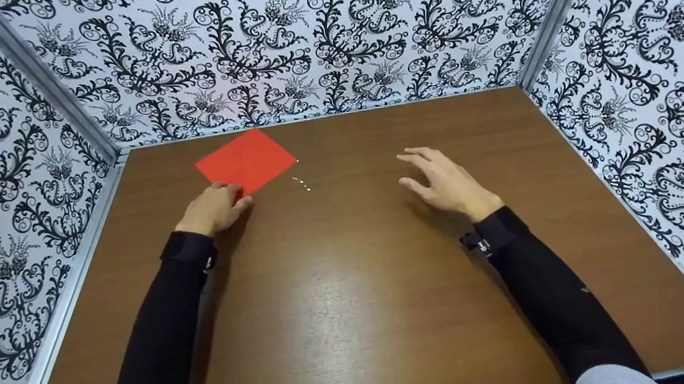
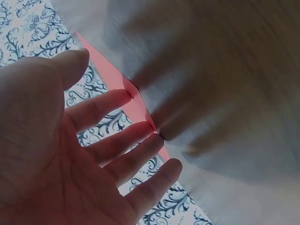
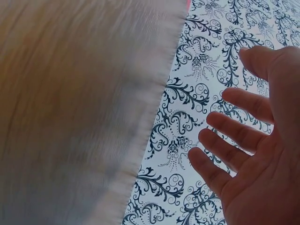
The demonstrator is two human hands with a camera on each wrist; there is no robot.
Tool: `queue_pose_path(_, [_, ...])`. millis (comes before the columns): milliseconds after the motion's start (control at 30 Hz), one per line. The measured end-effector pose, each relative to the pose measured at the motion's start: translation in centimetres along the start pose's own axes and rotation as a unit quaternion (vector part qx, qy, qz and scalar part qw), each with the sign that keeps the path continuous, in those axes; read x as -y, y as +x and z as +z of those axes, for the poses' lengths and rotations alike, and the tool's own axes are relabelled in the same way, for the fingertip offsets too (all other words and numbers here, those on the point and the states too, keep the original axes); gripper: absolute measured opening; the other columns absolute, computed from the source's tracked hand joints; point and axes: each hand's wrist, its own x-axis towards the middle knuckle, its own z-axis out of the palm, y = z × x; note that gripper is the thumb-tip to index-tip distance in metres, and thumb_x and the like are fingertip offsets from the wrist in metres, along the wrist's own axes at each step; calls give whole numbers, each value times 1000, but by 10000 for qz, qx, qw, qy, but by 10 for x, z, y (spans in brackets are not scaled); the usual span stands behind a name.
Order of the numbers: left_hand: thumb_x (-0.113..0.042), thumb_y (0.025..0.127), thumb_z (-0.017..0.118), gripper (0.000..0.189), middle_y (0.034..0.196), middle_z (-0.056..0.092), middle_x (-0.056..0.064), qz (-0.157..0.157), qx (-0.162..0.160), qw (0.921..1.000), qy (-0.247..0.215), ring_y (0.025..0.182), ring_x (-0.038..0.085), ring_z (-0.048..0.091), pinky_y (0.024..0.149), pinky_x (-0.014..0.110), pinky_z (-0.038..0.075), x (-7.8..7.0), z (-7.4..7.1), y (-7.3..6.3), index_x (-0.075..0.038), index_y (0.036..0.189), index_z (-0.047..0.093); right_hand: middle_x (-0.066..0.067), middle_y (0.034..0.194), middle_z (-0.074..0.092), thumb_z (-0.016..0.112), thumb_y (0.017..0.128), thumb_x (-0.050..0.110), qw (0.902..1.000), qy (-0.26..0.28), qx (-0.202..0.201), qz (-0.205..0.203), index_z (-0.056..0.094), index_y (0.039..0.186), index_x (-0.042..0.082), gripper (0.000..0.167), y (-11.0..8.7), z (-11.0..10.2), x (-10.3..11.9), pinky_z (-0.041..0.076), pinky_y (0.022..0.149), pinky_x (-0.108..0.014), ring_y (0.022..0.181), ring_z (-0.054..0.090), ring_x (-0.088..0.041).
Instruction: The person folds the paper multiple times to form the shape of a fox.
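A square red sheet of paper [image 1: 247, 156] lies flat on the table's far left part, turned so that its corners point toward and away from me. My left hand [image 1: 212, 208] is at its near corner. In the left wrist view, fingertips of the left hand [image 2: 93, 136] touch the red sheet [image 2: 110, 72], the fingers extended and spread and the thumb apart. Over the right half of the table is my right hand [image 1: 448, 183], fingers extended, holding nothing. The right wrist view shows the right hand [image 3: 248, 136] with its fingers spread above the tabletop.
Small white specks [image 1: 301, 183] are on the brown wooden table [image 1: 335, 266], right of the paper. Patterned black-and-white walls [image 1: 330, 46] stand at the back and both sides, with grey metal posts at the corners.
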Motion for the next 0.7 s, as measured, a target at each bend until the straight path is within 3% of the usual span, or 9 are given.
queue_pose_path(200, [-44,121,58,58,157,65,34,200,-111,9997,54,145,55,66,120,74,56,-23,8,5,-1,159,67,-19,178,55,71,117,39,10000,79,-40,-5,59,170,9,61,0,2,1,44,137,-66,167,51,-45])
queue_pose_path(500, [-46,121,61,55,150,68,28,541,-140,9984,34,137,50,71,114,70,61,-57,19,5,-6,157,71,-18,179,53,69,118,39,10000,74,23,-44,60,169,10,59,3,7,8,43,138,-65,167,50,-44])
queue_pose_path(700, [-46,119,65,52,152,70,24,837,-195,9963,-84,140,44,72,114,67,62,-80,26,4,-9,154,75,-19,176,56,69,118,37,9998,53,31,-193,62,168,10,57,7,7,15,45,137,-64,165,53,-43])
